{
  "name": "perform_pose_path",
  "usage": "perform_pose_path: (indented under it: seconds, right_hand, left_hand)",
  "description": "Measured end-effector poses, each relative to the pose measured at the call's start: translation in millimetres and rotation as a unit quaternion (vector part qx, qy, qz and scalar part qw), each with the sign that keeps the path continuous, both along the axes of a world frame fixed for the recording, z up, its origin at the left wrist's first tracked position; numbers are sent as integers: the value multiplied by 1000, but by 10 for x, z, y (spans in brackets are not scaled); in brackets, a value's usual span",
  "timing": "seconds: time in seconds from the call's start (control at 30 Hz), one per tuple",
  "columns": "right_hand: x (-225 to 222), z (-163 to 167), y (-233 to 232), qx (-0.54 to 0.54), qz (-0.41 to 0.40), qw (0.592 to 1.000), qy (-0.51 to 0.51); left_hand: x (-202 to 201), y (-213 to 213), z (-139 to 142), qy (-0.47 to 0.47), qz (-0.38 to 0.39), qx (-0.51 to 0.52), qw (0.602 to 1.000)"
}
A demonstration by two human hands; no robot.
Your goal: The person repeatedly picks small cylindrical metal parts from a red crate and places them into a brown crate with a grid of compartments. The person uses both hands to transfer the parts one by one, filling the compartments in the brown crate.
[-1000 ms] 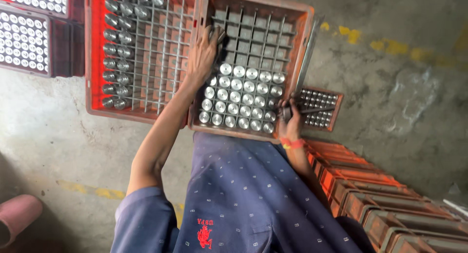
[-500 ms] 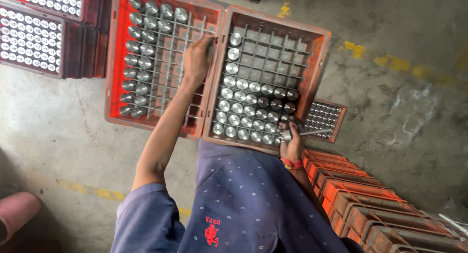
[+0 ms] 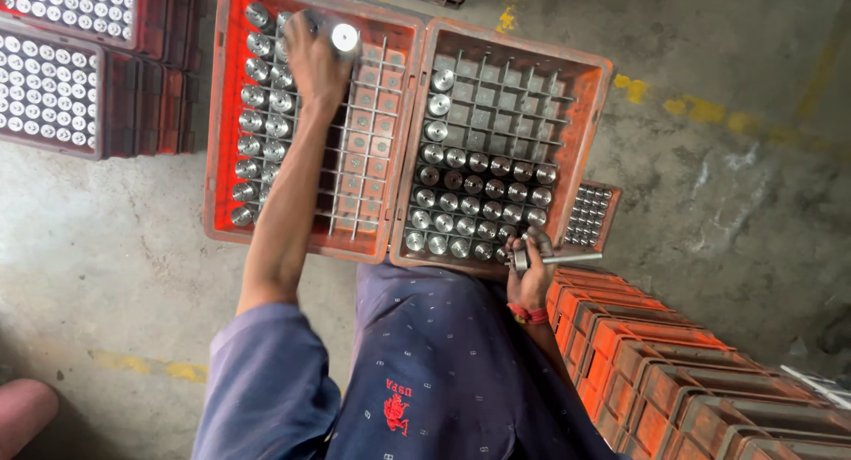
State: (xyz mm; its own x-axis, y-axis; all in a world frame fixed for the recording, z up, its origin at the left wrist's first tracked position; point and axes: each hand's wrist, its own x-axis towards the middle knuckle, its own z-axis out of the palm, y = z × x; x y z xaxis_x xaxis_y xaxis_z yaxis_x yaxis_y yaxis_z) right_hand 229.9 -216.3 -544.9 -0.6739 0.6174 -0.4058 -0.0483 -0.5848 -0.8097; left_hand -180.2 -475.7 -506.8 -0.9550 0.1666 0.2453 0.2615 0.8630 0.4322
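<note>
Two orange crates with wire grid dividers lie side by side on the floor. My left hand (image 3: pixel 312 57) reaches over the far end of the left crate (image 3: pixel 222 132) and grips a shiny round metal part (image 3: pixel 344 37). The left crate's left columns are filled with such parts. My right hand (image 3: pixel 529 278) rests at the near edge of the right crate (image 3: pixel 596 123), shut on a slim metal rod tool (image 3: pixel 554 259). The right crate's near rows hold several metal parts (image 3: pixel 474 203).
Dark trays of small shiny pieces (image 3: pixel 49 79) stand at the far left. A smaller tray (image 3: pixel 592 216) lies right of the right crate. Stacked orange crates (image 3: pixel 691 371) stand at my right. Concrete floor with yellow paint marks surrounds everything.
My left hand has moved from the right crate over to the far end of the left crate, carrying a metal part. My right hand has stayed at the right crate's near edge.
</note>
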Motion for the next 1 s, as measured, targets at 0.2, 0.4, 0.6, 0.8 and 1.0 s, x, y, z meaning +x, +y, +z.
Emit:
perform_pose_path:
  seconds: [0.2, 0.4, 0.6, 0.8, 1.0]
  right_hand:
    - [152, -54, 42, -30, 4, 999, -10]
    - [-237, 15, -176, -62, 62, 996, -26]
    - [-635, 374, -405, -66, 188, 980, 8]
    - [-558, 546, -463, -13, 277, 961, -7]
    - [-396, 287, -313, 0, 347, 938, 23]
  left_hand:
    - [862, -355, 209, -109, 1, 454, 884]
    - [2270, 361, -88, -403, -19, 487, 775]
    - [3246, 520, 88, -370, -69, 198, 905]
    - [3436, 673, 133, -393, -84, 176, 899]
    - [3555, 684, -17, -407, -136, 200, 881]
